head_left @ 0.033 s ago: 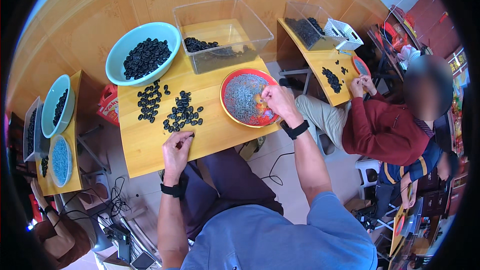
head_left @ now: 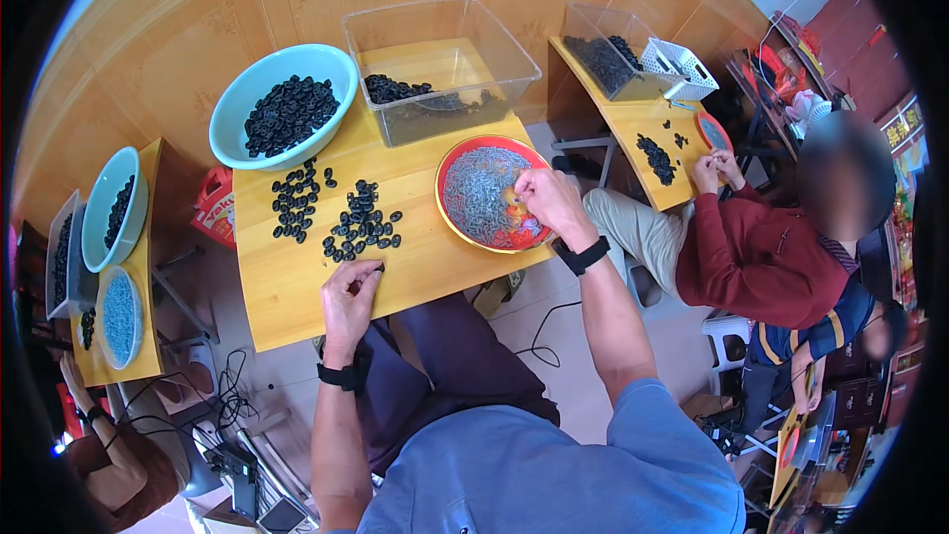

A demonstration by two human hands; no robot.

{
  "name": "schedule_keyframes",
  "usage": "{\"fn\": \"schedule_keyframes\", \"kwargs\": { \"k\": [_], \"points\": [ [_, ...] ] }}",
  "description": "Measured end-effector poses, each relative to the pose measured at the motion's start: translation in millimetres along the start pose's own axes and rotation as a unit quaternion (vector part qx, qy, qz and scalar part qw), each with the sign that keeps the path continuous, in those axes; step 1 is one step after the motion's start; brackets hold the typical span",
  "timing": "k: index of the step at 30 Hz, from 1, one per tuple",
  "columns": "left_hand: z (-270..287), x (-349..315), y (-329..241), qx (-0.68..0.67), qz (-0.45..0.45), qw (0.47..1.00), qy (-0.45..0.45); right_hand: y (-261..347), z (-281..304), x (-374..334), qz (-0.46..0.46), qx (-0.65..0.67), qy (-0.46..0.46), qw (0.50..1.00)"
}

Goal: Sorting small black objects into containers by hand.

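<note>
At the near edge of the yellow wooden table [head_left: 282,302], my left hand [head_left: 348,302] pinches a small black oval piece [head_left: 380,267] between thumb and fingertips. Just beyond it lie loose black oval pieces [head_left: 361,227] in two scattered groups. My right hand [head_left: 552,200] is over the right side of a red bowl [head_left: 445,217] with a patterned inside. Its fingertips are drawn together, and whatever they hold is too small to make out. Many small grey metal parts, like screws or pins, [head_left: 478,188] fill much of that bowl.
Behind the loose pieces stands a pale green basin [head_left: 229,109] of black pieces, beside a clear plastic bin [head_left: 460,119] holding more. A person in a dark red top [head_left: 761,262] works at another table [head_left: 623,129] on the right. Another person's arm [head_left: 111,440] shows at left.
</note>
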State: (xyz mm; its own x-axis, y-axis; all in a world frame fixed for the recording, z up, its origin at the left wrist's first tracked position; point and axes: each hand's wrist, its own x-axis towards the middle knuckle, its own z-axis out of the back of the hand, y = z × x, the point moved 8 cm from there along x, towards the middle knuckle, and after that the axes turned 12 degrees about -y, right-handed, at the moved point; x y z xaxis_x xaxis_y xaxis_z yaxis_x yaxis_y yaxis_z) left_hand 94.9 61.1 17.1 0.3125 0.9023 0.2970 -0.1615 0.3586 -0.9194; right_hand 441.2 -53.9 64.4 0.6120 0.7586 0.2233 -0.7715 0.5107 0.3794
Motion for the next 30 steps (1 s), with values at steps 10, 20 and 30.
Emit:
{"fn": "schedule_keyframes", "kwargs": {
  "k": [10,20,30],
  "points": [
    [0,1,4,-0.015,0.011,1.0,-0.008,16,-22,16,0.075,-0.032,-0.016,0.997],
    [0,0,4,-0.01,0.012,1.0,-0.006,11,-31,13,0.1,-0.045,0.009,0.994],
    [-3,0,18,-0.073,0.123,0.99,-0.012,40,21,-5,0.084,0.058,-0.072,0.992]
  ]
}}
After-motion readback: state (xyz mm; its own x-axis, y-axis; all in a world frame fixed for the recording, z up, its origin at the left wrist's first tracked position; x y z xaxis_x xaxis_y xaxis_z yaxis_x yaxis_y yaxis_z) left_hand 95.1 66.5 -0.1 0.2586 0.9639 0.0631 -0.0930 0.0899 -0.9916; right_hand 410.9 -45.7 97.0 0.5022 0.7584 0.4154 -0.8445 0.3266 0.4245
